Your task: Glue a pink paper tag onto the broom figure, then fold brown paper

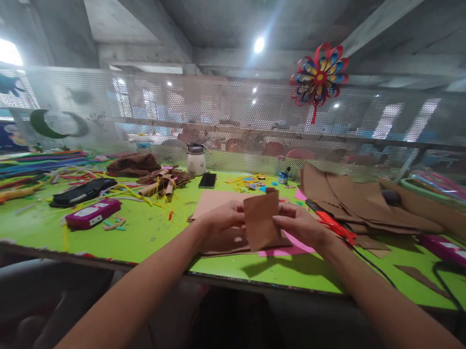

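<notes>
A small piece of brown paper [260, 223] is held upright between my two hands, above the table's near edge. My left hand [227, 216] grips its left side, the fingertips partly behind it. On the right edge, my right hand [298, 222] pinches the same piece between thumb and fingers. Beneath lie larger brown sheets [223, 241] and a pink sheet [297, 245], partly covered by the held piece. Just right of my right hand is a red tool [335, 225] with a black cord trailing from it; its kind is not clear.
Large brown paper sheets [356, 199] are heaped at the right. A phone [207, 180], a light jar with a dark lid [196, 159] and a small blue pot [283, 177] stand toward the back. At left are a purple power strip [93, 213], a black case [83, 191] and coloured stems [34, 161].
</notes>
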The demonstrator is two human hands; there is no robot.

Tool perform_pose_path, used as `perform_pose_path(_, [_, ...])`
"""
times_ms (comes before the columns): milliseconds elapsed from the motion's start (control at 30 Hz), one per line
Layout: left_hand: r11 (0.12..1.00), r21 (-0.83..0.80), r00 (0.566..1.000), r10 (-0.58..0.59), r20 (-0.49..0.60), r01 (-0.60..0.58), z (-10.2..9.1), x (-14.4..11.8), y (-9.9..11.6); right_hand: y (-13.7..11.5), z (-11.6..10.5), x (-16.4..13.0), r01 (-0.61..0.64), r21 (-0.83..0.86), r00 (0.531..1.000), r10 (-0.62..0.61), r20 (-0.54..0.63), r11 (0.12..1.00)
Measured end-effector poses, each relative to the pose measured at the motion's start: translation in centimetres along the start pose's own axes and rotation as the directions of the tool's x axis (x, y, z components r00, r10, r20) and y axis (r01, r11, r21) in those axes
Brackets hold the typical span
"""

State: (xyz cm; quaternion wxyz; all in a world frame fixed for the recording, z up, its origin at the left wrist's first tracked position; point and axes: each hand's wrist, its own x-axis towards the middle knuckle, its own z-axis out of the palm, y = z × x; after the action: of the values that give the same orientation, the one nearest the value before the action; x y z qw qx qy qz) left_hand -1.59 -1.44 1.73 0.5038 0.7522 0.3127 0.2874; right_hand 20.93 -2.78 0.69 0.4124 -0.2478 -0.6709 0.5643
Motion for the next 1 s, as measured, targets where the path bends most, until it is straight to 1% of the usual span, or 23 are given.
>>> perform_pose_path(33, [1.0, -0.027, 0.999, 0.015, -0.03, -0.016, -0.7, 0.2, 0.0, 0.1, -0.2, 0.1, -0.035, -0.03, 0.999, 0.035, -0.001, 0.999])
perform_pose_path(100, [0.988, -0.137, 0.985, 0.051, -0.165, -0.074, -1.8, 0.7, 0.1, 0.3, -0.4, 0.2, -0.102, -0.113, 0.994, 0.104, 0.016, 0.988])
perform_pose_path(133, [0.986, -0.141, 0.977, 0.06, -0.203, -0.09, -2.3, 0.9, 0.1, 0.3, -0.4, 0.3, -0.125, -0.155, 0.991, 0.132, 0.036, 0.98])
perform_pose_path(167, [0.989, -0.111, 0.973, 0.066, -0.223, -0.093, -2.5, 1.0, 0.2, 0.4, -0.4, 0.3, -0.138, -0.2, 0.987, 0.151, 0.056, 0.97])
perform_pose_path(200, [0.996, -0.043, 0.974, 0.069, -0.215, -0.08, -2.6, 1.0, 0.3, 0.5, -0.3, 0.4, -0.141, -0.248, 0.984, 0.163, 0.069, 0.958])
perform_pose_path(233, [0.997, 0.049, 0.98, 0.07, -0.185, -0.061, -2.5, 1.0, 0.3, 0.6, -0.3, 0.5, -0.139, -0.302, 0.983, 0.169, 0.076, 0.943])
perform_pose_path(333, [0.95, 0.308, 0.997, 0.065, -0.032, -0.052, -1.5, 0.6, 0.5, 0.9, -0.1, 1.0, -0.087, -0.473, 0.988, 0.136, 0.069, 0.877])
perform_pose_path(400, [0.911, 0.409, 0.998, 0.05, 0.036, -0.061, -0.7, 0.2, 0.5, 1.1, 0.1, 1.3, -0.032, -0.58, 0.992, 0.095, 0.078, 0.814])
perform_pose_path(433, [0.895, 0.442, 0.998, 0.046, 0.044, -0.061, -0.3, 0.0, 0.4, 1.2, 0.2, 1.4, -0.008, -0.624, 0.994, 0.076, 0.083, 0.781])
perform_pose_path(567, [0.819, 0.569, 0.997, 0.076, 0.024, -0.077, 0.3, 0.1, -0.5, 1.9, 0.7, 1.6, 0.038, -0.738, 0.999, -0.007, 0.044, 0.674])
perform_pose_path(667, [0.759, 0.64, 0.993, 0.11, 0.051, -0.117, 0.3, 0.7, -1.3, 2.6, 1.0, 1.6, 0.042, -0.795, 0.999, -0.05, 0.015, 0.605])
perform_pose_path(733, [0.739, 0.661, 0.99, 0.129, 0.052, -0.131, 0.3, 1.1, -1.7, 2.9, 1.0, 1.5, 0.055, -0.818, 0.997, -0.068, 0.019, 0.573])
perform_pose_path(800, [0.724, 0.674, 0.987, 0.15, 0.053, -0.146, 0.3, 1.3, -2.0, 3.0, 0.8, 1.5, 0.087, -0.829, 0.995, -0.083, 0.049, 0.553])
perform_pose_path(900, [0.703, 0.69, 0.982, 0.18, 0.064, -0.173, 0.3, 1.4, -2.3, 3.0, 0.3, 1.4, 0.161, -0.835, 0.987, -0.096, 0.13, 0.526])
perform_pose_path(1000, [0.691, 0.7, 0.981, 0.178, 0.074, -0.178, 0.2, 1.4, -2.4, 3.0, -0.2, 1.4, 0.21, -0.841, 0.978, -0.103, 0.183, 0.498])
